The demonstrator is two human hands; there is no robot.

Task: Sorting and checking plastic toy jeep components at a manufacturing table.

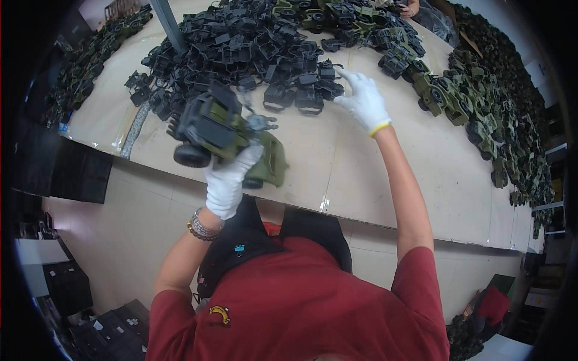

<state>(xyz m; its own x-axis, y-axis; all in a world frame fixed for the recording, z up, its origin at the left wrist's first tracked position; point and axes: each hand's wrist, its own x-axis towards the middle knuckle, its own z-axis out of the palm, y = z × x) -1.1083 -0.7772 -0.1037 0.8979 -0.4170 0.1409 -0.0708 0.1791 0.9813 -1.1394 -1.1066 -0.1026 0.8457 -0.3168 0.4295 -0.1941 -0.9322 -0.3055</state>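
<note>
My left hand (227, 183), in a white glove, is closed around a toy military truck (211, 129). The truck is olive green with a black rear part and black wheels, and it hangs tilted over the table's near edge, slightly blurred. Beside its body shows a small grey piece (260, 123); whether it is attached, I cannot tell. My right hand (363, 103), also gloved, is raised over the table with thumb and fingers apart and nothing in them. Just left of its fingertips lie several black plastic parts (309, 100).
A large heap of black plastic parts (226, 45) covers the far middle of the table (367, 180). Green toy vehicles (442, 99) line the right side. A grey metal post (168, 27) rises at the back left. Another person's hand (410, 8) shows at the far edge.
</note>
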